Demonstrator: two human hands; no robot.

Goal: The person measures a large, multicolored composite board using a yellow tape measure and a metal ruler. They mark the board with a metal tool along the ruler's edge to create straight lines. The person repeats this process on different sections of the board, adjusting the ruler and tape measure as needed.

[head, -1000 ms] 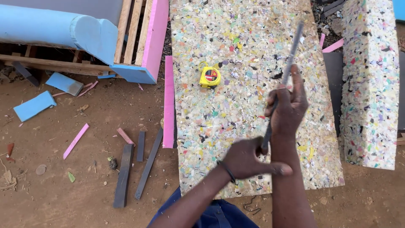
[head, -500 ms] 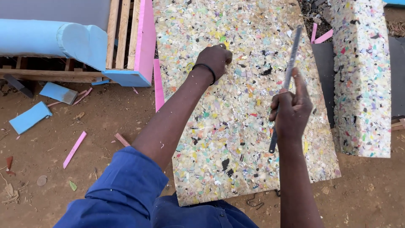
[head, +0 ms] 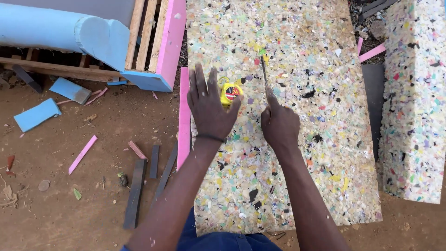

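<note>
yellow tape measure (head: 230, 93) half hidden behind left hand (head: 208, 104); foam slab (head: 297, 153) cropped at top

Bare forearms; dark band on left wrist; blue garment.

Bare reddish-brown dirt ground (head: 69, 195) under bright, even daylight. At upper left stands a wooden frame (head: 139, 32) with a light blue padded roll (head: 60, 32) and a pink foam edge (head: 171, 37). Offcuts lie scattered on the dirt: blue foam pieces (head: 37, 114), pink strips (head: 82, 153) and dark grey strips (head: 135, 193) (some lying parallel). A second speckled foam slab (head: 411, 107) lies at far right.
</note>
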